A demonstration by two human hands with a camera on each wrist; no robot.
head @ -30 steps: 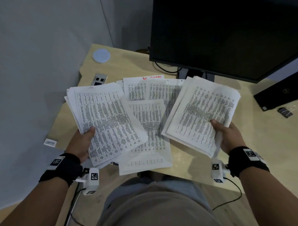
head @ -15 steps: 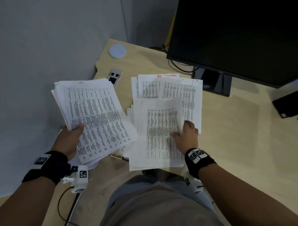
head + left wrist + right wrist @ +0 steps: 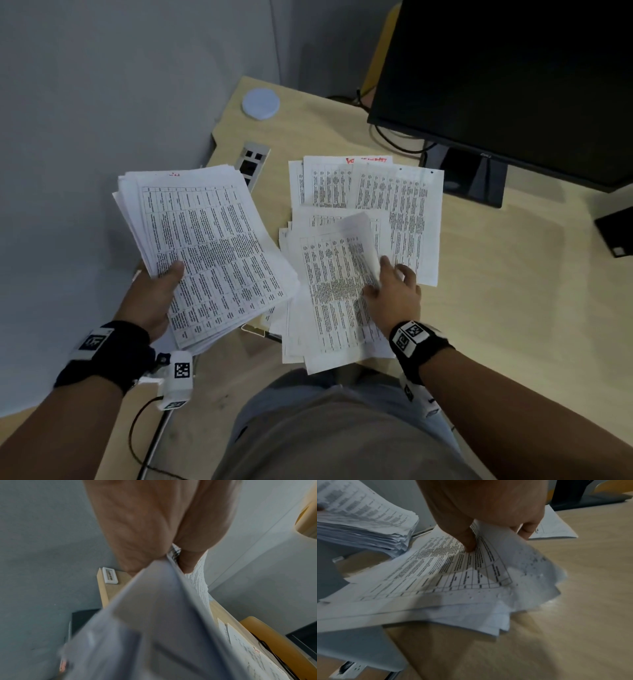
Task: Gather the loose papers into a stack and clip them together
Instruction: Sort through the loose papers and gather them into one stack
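My left hand (image 3: pixel 164 284) grips a thick stack of printed papers (image 3: pixel 209 253) from below, thumb on top, and holds it tilted over the desk's left edge. The left wrist view shows the left hand (image 3: pixel 154 534) clamped on the stack's (image 3: pixel 154 615) near edge. Loose printed sheets (image 3: pixel 329 308) lie overlapped on the desk in front of me, with more sheets (image 3: pixel 397 205) behind them. My right hand (image 3: pixel 380 277) pinches the right edge of the top loose sheets, which curls upward. In the right wrist view its thumb (image 3: pixel 469 545) presses on the lifted sheets (image 3: pixel 436 581).
A dark monitor (image 3: pixel 513 85) on a stand rises at the back right of the wooden desk (image 3: pixel 496 308). A white round disc (image 3: pixel 261 103) and a socket plate (image 3: pixel 253 164) sit at the back left. A black object (image 3: pixel 616 236) lies at the right edge. Grey wall panels bound the left.
A second ago my right hand held a separate bundle at the right. That bundle has left it; the hand came down on the desk sheets and now lifts their right edge.
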